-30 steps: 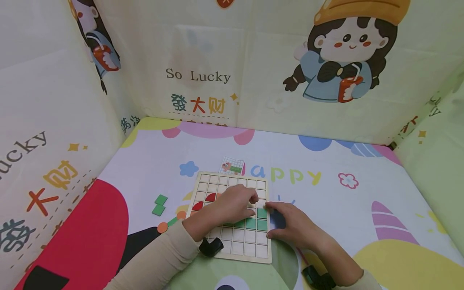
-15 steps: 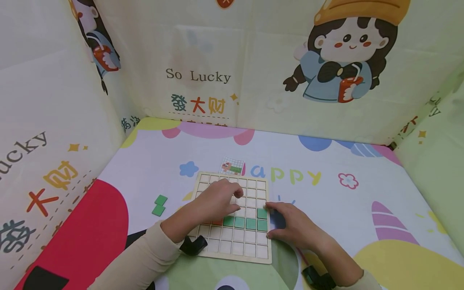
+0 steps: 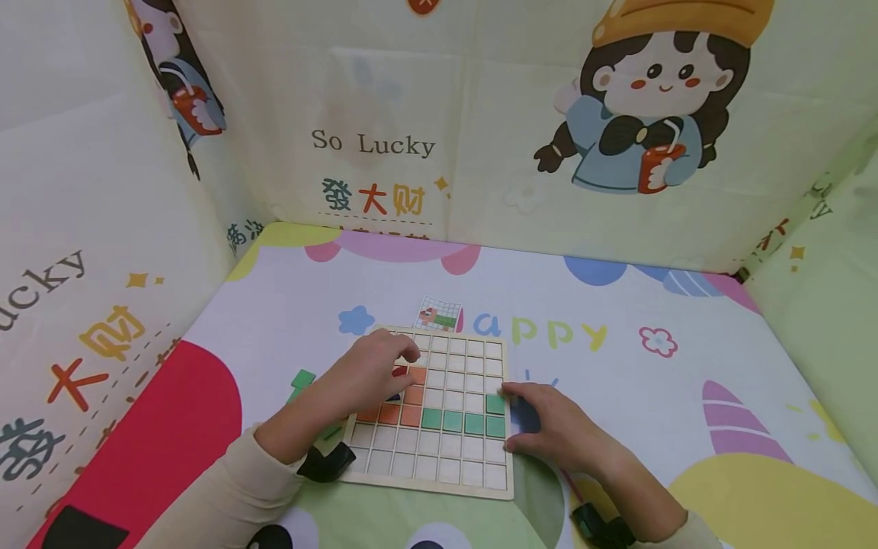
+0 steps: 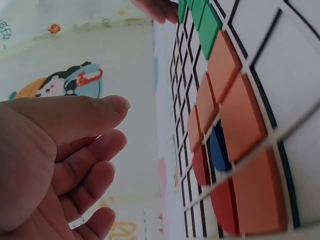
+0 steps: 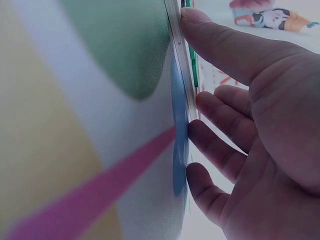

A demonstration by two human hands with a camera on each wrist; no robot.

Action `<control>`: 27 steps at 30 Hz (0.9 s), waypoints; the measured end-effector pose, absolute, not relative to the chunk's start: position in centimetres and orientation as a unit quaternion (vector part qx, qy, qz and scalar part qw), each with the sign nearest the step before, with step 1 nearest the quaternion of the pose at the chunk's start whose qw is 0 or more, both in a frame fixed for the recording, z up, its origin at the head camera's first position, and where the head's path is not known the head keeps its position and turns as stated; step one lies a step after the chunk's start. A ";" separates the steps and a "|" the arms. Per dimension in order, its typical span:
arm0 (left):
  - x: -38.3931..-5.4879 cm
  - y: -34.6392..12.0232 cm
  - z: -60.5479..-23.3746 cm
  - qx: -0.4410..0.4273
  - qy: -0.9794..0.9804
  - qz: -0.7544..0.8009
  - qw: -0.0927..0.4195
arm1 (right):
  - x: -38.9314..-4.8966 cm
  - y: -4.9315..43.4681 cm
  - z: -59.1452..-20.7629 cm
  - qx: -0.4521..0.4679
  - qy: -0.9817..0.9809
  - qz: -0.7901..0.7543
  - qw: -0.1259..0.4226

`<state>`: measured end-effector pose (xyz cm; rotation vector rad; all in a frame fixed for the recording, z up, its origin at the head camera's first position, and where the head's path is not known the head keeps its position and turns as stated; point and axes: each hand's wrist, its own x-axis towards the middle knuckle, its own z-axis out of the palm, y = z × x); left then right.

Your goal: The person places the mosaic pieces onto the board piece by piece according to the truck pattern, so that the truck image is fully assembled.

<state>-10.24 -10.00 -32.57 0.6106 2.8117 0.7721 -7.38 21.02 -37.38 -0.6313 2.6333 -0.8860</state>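
Note:
A wooden grid board [image 3: 449, 467] lies on the table with coloured tiles in its cells. My left hand [image 3: 363, 374] hovers over the board's left part, thumb and fingertips apart with nothing between them, as the left wrist view shows. Orange tiles [image 4: 242, 107], red rounded pieces [image 4: 224, 205] and a dark blue piece [image 4: 219, 147] sit near it, partly hidden in the head view. A row of green tiles [image 3: 453, 421] continues rightward, with another green tile above its right end. My right hand [image 3: 562, 427] touches the board's right edge with thumb and fingertips.
Loose green tiles [image 3: 302, 379] lie left of the board, partly behind the left forearm. A small picture card [image 3: 439, 314] with a gridded pattern lies at the board's far edge. Printed cloth walls [image 3: 480, 152] rise behind and at both sides of the table.
My left hand has moved left across the board, from over the green row to the red and orange pieces, uncovering green and orange tiles. My right hand stays at the board's edge.

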 end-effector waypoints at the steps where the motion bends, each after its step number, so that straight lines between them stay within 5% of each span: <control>1: -10.2 -10.4 -32.6 0.201 0.941 0.261 0.079 | -7.4 21.0 -37.4 -0.220 0.914 -0.307 0.146; 27: -9.6 -18.6 -33.5 0.084 0.959 0.267 0.037 | -7.5 21.0 -37.6 -0.217 0.914 -0.305 0.153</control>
